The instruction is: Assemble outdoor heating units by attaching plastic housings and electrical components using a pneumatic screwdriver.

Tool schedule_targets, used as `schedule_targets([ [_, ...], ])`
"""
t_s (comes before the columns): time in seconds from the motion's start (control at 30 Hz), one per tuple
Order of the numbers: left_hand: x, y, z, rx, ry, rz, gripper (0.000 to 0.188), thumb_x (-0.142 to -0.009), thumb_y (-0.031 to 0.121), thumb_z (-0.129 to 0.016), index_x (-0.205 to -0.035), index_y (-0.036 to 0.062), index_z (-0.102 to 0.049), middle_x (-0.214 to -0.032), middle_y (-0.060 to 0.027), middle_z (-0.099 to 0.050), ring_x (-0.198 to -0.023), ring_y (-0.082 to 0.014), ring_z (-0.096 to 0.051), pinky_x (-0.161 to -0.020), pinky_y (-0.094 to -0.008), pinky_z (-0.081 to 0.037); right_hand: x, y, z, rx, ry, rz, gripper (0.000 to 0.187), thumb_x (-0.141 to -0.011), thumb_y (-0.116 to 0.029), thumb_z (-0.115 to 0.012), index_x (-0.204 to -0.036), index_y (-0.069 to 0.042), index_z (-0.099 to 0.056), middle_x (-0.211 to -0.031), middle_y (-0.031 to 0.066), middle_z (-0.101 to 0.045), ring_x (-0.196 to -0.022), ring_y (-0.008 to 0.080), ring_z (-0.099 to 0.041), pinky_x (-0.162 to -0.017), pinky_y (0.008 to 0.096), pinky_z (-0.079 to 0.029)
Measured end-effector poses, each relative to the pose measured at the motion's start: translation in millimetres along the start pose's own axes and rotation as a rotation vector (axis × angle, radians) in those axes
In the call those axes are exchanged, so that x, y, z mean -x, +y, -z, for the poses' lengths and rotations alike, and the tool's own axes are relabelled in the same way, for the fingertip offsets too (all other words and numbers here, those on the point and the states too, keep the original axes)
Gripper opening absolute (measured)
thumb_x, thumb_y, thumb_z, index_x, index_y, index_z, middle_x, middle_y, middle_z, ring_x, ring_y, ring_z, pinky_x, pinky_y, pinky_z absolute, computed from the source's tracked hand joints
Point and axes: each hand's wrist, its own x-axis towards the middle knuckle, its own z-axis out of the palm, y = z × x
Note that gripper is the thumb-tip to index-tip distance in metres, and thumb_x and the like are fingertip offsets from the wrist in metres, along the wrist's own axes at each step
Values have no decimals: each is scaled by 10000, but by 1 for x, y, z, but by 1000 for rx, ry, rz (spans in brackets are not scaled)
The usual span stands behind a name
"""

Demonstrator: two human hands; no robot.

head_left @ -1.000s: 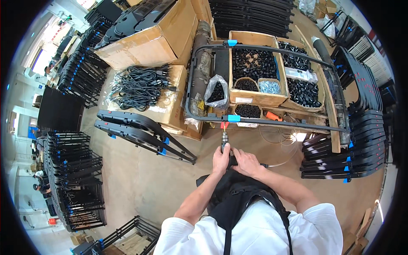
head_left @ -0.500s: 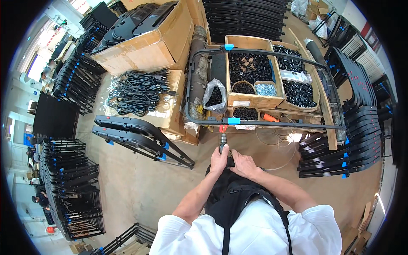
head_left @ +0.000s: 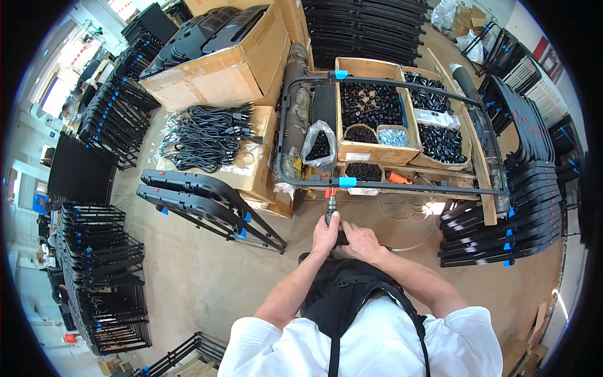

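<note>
Both of my hands grip a drill-like power driver [head_left: 331, 206] held in front of my body, its nose pointing away from me. My left hand [head_left: 325, 236] wraps its barrel, thumb on top. My right hand [head_left: 361, 241] closes round the black rear handle; its fingertips are partly hidden. The driver's tip reaches the near bar of a black rounded tube frame [head_left: 427, 185], just left of a blue wrap [head_left: 347, 182]. Whether tip and bar touch is too small to tell. Something red shows at the tip. A thin hose [head_left: 409, 249] trails right from beside my right hand.
Inside the frame's outline stand wooden boxes [head_left: 377, 152] of black plastic parts and screws, a plastic bag [head_left: 319, 146] and an orange-handled tool [head_left: 399, 178]. Black cables [head_left: 207, 138] lie on a carton at left. Folded frames [head_left: 195, 188] stand nearer; stacked frames [head_left: 502, 220] sit at right.
The view has shifted slightly, so the bench appears a little lower. Both hands keep their hold on the driver, its tip still at the near bar.
</note>
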Motion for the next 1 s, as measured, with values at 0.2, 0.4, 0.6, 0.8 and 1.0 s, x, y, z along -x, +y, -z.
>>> schedule_targets([
  [0.2,0,-4,-2,-24,9,-21,625,-1010,578,-602,-1086,-37,-674,-1002,-255,-736,-988,-399,-717,-896,-483,-536,3,-2,-10,-9,96,88,535,-792,-192,-830,-1209,-15,-546,-1226,187,-541,-1151,406,-611,-926,527,-564],
  [0.4,5,-12,0,49,-6,-5,547,-1032,531,-637,-1030,-15,-668,-920,-104,-684,-880,-198,-599,-832,-396,-508,7,-7,-12,-29,94,81,518,-800,-184,-834,-1201,-17,-550,-1236,180,-525,-1159,397,-603,-927,532,-563],
  [0.6,17,-3,2,38,-4,5,553,-1039,532,-630,-1059,-18,-670,-912,-102,-674,-874,-190,-588,-819,-390,-504,13,-7,-15,-40,85,60,548,-793,-194,-842,-1227,-14,-559,-1258,187,-528,-1189,400,-597,-953,533,-552],
  [0.8,26,-9,-7,87,-5,30,534,-1050,513,-621,-1070,-18,-664,-912,-84,-666,-860,-185,-574,-795,-378,-494,24,-4,-12,-12,86,48,585,-788,-210,-849,-1255,-15,-553,-1286,205,-529,-1220,403,-588,-980,538,-539],
  [1.0,31,-5,-31,107,-72,-1,487,-1054,490,-628,-1009,6,-656,-854,-43,-616,-818,-161,-538,-761,-358,-478,44,8,2,11,71,-47,615,-771,-225,-866,-1251,-14,-545,-1148,206,-612,-1130,403,-634,-938,516,-559],
])
